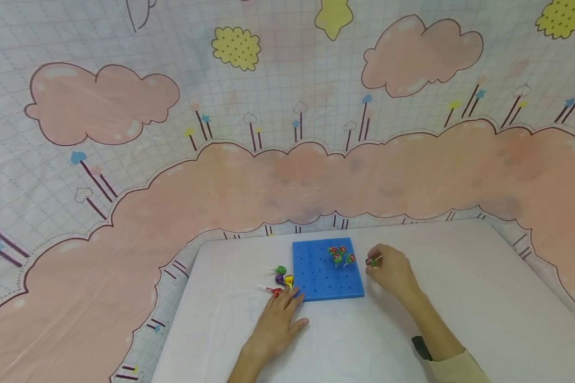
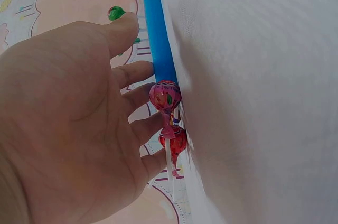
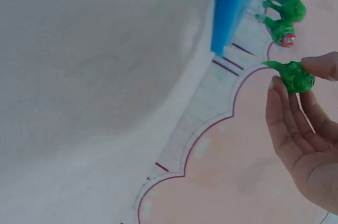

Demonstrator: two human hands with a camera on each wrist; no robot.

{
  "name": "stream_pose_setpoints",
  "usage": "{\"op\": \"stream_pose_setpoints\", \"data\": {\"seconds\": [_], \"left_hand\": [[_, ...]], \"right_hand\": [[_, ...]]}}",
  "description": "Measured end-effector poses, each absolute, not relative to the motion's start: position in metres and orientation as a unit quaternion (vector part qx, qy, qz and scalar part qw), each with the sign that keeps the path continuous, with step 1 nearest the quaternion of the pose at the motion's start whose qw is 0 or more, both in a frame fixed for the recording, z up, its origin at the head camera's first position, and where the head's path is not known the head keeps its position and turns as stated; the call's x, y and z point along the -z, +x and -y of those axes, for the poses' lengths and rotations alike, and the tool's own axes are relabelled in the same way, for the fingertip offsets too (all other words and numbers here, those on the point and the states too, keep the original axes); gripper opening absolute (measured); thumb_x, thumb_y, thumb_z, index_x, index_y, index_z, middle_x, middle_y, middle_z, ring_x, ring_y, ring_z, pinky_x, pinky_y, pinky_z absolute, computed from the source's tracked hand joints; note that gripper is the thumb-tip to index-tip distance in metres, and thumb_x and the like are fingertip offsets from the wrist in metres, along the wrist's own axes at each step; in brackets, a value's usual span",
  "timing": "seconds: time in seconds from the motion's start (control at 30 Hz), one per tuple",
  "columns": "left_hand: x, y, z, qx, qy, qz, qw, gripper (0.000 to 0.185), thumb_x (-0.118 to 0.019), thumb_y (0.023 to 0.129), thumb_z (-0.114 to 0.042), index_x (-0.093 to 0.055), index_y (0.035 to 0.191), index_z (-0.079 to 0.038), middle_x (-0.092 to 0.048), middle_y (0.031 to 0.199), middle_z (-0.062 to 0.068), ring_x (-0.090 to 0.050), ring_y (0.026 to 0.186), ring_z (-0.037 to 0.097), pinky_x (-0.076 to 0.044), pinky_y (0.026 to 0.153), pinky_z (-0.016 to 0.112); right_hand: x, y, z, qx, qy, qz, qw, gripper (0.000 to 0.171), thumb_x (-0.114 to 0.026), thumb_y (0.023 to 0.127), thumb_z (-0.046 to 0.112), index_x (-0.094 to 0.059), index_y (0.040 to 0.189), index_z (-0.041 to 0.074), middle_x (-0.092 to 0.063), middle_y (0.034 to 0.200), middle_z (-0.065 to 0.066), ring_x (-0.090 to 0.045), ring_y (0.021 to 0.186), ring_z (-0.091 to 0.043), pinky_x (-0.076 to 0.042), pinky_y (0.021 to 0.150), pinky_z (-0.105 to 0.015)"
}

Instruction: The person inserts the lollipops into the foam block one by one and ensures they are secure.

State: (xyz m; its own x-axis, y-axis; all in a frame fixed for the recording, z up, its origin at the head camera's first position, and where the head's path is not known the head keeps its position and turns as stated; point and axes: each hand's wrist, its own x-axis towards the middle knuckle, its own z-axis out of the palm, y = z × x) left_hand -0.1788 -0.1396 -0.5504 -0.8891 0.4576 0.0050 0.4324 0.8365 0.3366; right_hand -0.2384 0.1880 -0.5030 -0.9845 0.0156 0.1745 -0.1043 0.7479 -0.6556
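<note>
My right hand [image 1: 392, 271] pinches a green-wrapped lollipop [image 3: 297, 77] by its round head, just right of a blue board [image 1: 311, 282] dotted with small holes. The stick points toward the board. Several red-and-green lollipops [image 1: 337, 257] stand upright in the board's far right part. At the near left corner, my left hand [image 1: 278, 322] lies with fingers extended, its fingertips right at the board's edge. Close to these fingers, in the left wrist view, are a pink lollipop [image 2: 165, 96] and a red lollipop [image 2: 174, 140], neither gripped.
Left of the board lie loose lollipops, among them a green one [image 1: 280, 270], a purple one [image 1: 280, 279] and a yellow one [image 1: 289, 279]. White cloth covers the table [image 1: 460, 276]. A patterned backdrop with pink clouds [image 1: 100, 106] rises behind it.
</note>
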Motion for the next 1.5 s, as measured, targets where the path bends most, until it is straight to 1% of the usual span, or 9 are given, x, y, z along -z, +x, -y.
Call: {"op": "stream_pose_setpoints", "data": {"seconds": [0.13,0.37,0.5,0.67,0.9,1.1,1.3,1.5], "left_hand": [[0.550,-0.179,0.140,-0.166,0.234,-0.957,0.035,0.062,-0.057,0.106,-0.048,-0.048,0.157,-0.014,-0.036,0.167,0.007,-0.029,0.156,0.034,-0.026,0.124,0.061],[0.551,-0.179,0.141,-0.162,0.234,-0.958,0.035,0.062,-0.058,0.106,-0.046,-0.048,0.157,-0.013,-0.037,0.167,0.006,-0.029,0.156,0.034,-0.026,0.124,0.061],[0.551,-0.179,0.141,-0.163,0.234,-0.958,0.035,0.062,-0.058,0.106,-0.046,-0.047,0.157,-0.014,-0.037,0.167,0.006,-0.029,0.156,0.034,-0.026,0.124,0.061],[0.551,-0.180,0.141,-0.164,0.232,-0.958,0.040,0.063,-0.058,0.106,-0.048,-0.047,0.158,-0.014,-0.036,0.168,0.005,-0.028,0.156,0.034,-0.026,0.124,0.061],[0.551,-0.179,0.141,-0.165,0.232,-0.958,0.041,0.063,-0.057,0.106,-0.047,-0.047,0.158,-0.014,-0.035,0.168,0.006,-0.028,0.156,0.033,-0.026,0.123,0.061],[0.550,-0.179,0.140,-0.166,0.233,-0.957,0.039,0.062,-0.058,0.106,-0.046,-0.047,0.157,-0.014,-0.036,0.167,0.006,-0.029,0.156,0.034,-0.026,0.123,0.061],[0.549,-0.178,0.140,-0.167,0.232,-0.958,0.038,0.062,-0.058,0.105,-0.046,-0.048,0.157,-0.014,-0.037,0.167,0.006,-0.028,0.156,0.034,-0.026,0.124,0.061],[0.549,-0.178,0.140,-0.167,0.233,-0.957,0.036,0.062,-0.057,0.106,-0.047,-0.048,0.157,-0.013,-0.037,0.167,0.007,-0.028,0.156,0.034,-0.026,0.124,0.061]], "right_hand": [[0.498,-0.235,-0.185,-0.364,0.029,0.926,0.098,0.023,-0.078,0.090,0.014,-0.070,0.110,0.007,-0.072,0.097,-0.006,-0.066,0.087,-0.024,-0.060,0.072,-0.039],[0.495,-0.231,-0.180,-0.388,0.044,0.913,0.116,0.022,-0.080,0.090,0.010,-0.070,0.108,0.008,-0.074,0.102,-0.008,-0.073,0.096,-0.029,-0.063,0.083,-0.048],[0.493,-0.231,-0.177,-0.394,0.054,0.909,0.122,0.022,-0.080,0.090,0.008,-0.069,0.109,0.008,-0.074,0.105,-0.009,-0.073,0.098,-0.030,-0.062,0.086,-0.049],[0.491,-0.231,-0.172,-0.403,0.062,0.905,0.123,0.025,-0.082,0.090,0.010,-0.069,0.111,0.007,-0.072,0.107,-0.008,-0.073,0.100,-0.029,-0.062,0.088,-0.047],[0.493,-0.231,-0.164,-0.415,0.069,0.900,0.114,0.026,-0.082,0.089,0.012,-0.069,0.111,0.009,-0.072,0.108,-0.006,-0.072,0.101,-0.027,-0.063,0.087,-0.043],[0.496,-0.232,-0.160,-0.393,0.079,0.908,0.124,0.025,-0.083,0.088,0.012,-0.071,0.109,0.010,-0.073,0.103,-0.004,-0.071,0.100,-0.028,-0.062,0.088,-0.045],[0.499,-0.235,-0.158,-0.366,0.089,0.915,0.147,0.024,-0.086,0.085,0.014,-0.073,0.105,0.011,-0.074,0.097,-0.002,-0.070,0.097,-0.030,-0.061,0.085,-0.046],[0.500,-0.236,-0.156,-0.365,0.085,0.917,0.137,0.023,-0.087,0.085,0.013,-0.074,0.104,0.012,-0.074,0.097,-0.004,-0.069,0.095,-0.029,-0.060,0.083,-0.046]]}}
